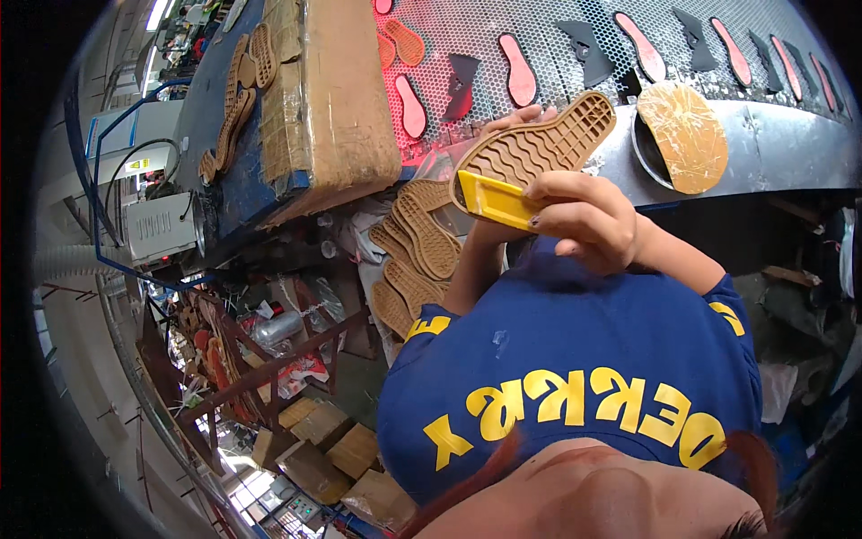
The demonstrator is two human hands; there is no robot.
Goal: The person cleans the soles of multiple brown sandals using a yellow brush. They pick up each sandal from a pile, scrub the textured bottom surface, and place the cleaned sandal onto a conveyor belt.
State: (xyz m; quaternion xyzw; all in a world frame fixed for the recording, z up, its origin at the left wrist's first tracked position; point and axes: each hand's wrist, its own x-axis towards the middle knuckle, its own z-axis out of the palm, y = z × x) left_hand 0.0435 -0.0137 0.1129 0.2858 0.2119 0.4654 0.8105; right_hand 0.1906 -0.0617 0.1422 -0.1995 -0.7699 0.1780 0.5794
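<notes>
A tan shoe sole (537, 148), its wavy and gridded tread facing me, is held tilted in front of my chest. My left hand (519, 118) grips it from behind; the fingertips show past its far edge, while the palm is hidden. In my right hand (588, 220) is a flat yellow piece (496, 199), pinched between fingers and thumb. This piece lies across the sole's near left end and seems to touch it; I cannot tell its exact kind. Several more tan soles (417, 235) are piled beside my left arm.
Beyond my hands runs a perforated mesh belt (575, 90) carrying pink insoles (518, 70) and black cut pieces (585, 54). A round container (648, 148) with a tan sole-shaped board (687, 135) rests on the metal ledge. Left stands a taped cardboard box (346, 108); more soles (235, 117) lie past it.
</notes>
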